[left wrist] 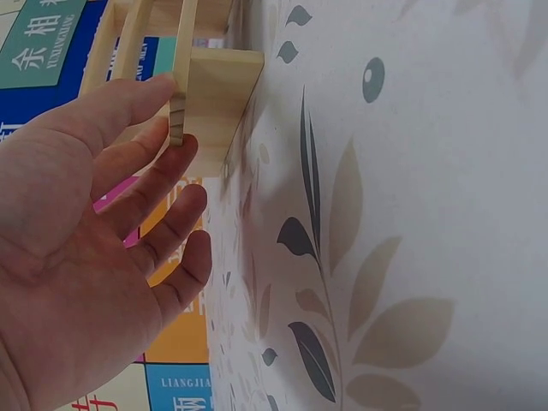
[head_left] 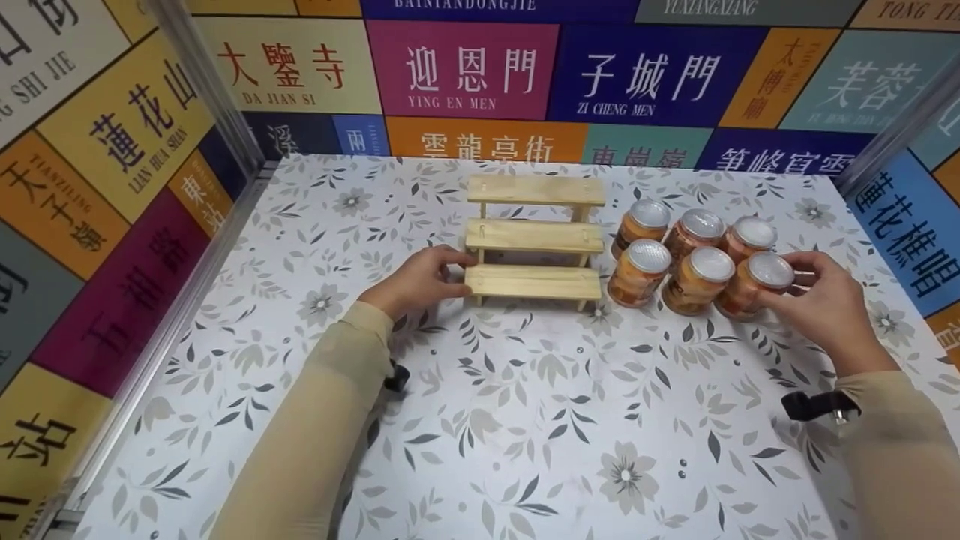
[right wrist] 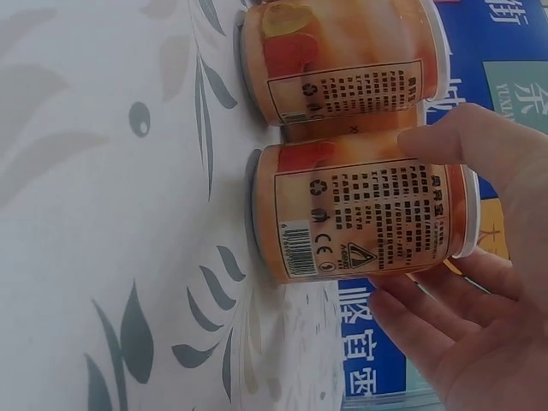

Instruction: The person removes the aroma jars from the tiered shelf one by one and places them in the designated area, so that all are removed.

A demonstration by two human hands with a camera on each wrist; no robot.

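Observation:
A three-step pale wooden display stand rests on the table, its steps rising toward the back. My left hand has thumb and index finger at the left end of its lowest step, pinching the board; the other fingers are loosely bent beside it. To the stand's right, several orange-labelled cans with silver lids stand upright in two rows. My right hand grips the front-right can, thumb on the near side and fingers around the far side. The front-middle can stands right beside it.
The table has a white cloth with grey leaves and flowers. Behind it and along both sides rise panels of coloured blocks with printed characters. A metal frame post stands at the left back corner.

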